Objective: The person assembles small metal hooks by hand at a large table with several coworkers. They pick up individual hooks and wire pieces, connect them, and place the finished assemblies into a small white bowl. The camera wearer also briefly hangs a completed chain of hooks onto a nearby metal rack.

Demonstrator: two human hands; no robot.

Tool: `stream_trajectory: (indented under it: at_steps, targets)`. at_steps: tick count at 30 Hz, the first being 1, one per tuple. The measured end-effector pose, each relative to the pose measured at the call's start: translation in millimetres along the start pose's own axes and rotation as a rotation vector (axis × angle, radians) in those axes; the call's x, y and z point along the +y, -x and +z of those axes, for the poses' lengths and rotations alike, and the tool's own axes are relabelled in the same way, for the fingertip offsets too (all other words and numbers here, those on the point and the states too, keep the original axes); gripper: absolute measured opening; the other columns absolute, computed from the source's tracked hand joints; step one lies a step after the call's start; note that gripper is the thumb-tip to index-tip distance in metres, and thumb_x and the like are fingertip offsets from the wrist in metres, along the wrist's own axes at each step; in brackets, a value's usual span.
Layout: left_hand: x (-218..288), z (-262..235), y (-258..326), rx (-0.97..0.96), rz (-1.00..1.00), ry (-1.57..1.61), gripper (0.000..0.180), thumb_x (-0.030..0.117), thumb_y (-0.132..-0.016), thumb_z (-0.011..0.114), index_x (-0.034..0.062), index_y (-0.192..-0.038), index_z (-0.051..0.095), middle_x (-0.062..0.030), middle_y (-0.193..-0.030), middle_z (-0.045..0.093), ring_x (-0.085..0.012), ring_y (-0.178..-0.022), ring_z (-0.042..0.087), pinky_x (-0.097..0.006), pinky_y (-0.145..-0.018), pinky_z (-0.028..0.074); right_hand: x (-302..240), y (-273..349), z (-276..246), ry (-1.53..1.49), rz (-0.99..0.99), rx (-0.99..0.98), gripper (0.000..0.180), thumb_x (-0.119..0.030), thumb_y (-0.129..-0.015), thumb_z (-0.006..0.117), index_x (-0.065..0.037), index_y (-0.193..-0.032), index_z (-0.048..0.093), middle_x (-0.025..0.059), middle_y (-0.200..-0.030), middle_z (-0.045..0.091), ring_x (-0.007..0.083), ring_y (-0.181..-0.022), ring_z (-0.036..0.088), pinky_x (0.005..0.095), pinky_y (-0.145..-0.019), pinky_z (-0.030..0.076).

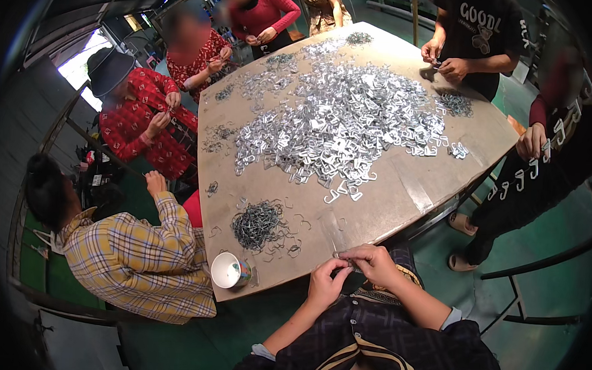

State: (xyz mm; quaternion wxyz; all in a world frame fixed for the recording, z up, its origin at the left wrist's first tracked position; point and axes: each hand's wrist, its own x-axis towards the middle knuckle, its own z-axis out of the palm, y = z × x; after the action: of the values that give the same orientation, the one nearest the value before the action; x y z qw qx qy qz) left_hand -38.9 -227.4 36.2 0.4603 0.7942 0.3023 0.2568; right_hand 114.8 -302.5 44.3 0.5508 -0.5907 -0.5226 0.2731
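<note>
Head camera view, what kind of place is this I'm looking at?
Probably a small workshop for hand assembly: a large table heaped with shiny metal clips, a darker pile of wire pieces, and several people around it working small parts by hand.

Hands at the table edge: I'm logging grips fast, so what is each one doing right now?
Left hand: fingers pinched shut on a small metal clip.
Right hand: fingers closed on the same small metal clip, touching the left hand.

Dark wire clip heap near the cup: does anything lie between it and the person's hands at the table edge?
Nothing solid visible. Both hands, left hand and right hand, pinch a small metal piece at the table edge. Only a few loose clips dot the bare stretch toward the dark wire clip heap.
</note>
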Motion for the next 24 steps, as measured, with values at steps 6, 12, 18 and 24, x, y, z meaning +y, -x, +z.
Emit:
stream_trajectory:
  at_steps: [6,12,18,24]
  targets:
    - [5,-6,1,-0.025,0.033,-0.044,0.012,0.009,-0.081,0.072,0.0004,-0.089,0.069,-0.0136,-0.086,0.070,-0.0261,-0.083,0.068,-0.034,-0.076,0.051,-9,9,2,0.085,-0.047,0.063,0.034,0.009,-0.077,0.059,-0.006,-0.104,0.072,0.0155,-0.089,0.070,0.0288,-0.082,0.068,0.0343,-0.073,0.054]
    - [-3,-30,-18,-0.004,0.011,-0.067,0.011,0.008,-0.084,0.069,-0.0010,-0.090,0.072,-0.0115,-0.090,0.072,-0.0205,-0.080,0.069,-0.030,-0.074,0.052,-5,16,5,0.131,-0.102,0.191,0.028,0.007,-0.081,0.061,-0.005,-0.105,0.070,0.0154,-0.088,0.069,0.0308,-0.080,0.068,0.0366,-0.072,0.054]
    - [-32,-7,-76,0.096,0.271,-0.559,0.008,0.009,-0.080,0.069,0.0016,-0.082,0.071,-0.0136,-0.080,0.066,-0.0315,-0.077,0.066,-0.040,-0.072,0.052,-6,22,7,0.184,-0.114,0.195,0.029,0.007,-0.081,0.060,-0.005,-0.107,0.067,0.0154,-0.088,0.069,0.0317,-0.080,0.067,0.0377,-0.072,0.053]
    - [-32,28,-105,-0.059,0.321,-0.996,0.013,0.009,-0.078,0.060,0.0006,-0.078,0.071,-0.0134,-0.082,0.065,-0.0295,-0.080,0.065,-0.041,-0.072,0.053,-6,30,6,0.232,-0.133,0.214,0.031,0.006,-0.082,0.061,-0.005,-0.110,0.065,0.0158,-0.090,0.068,0.0318,-0.081,0.067,0.0379,-0.073,0.053]
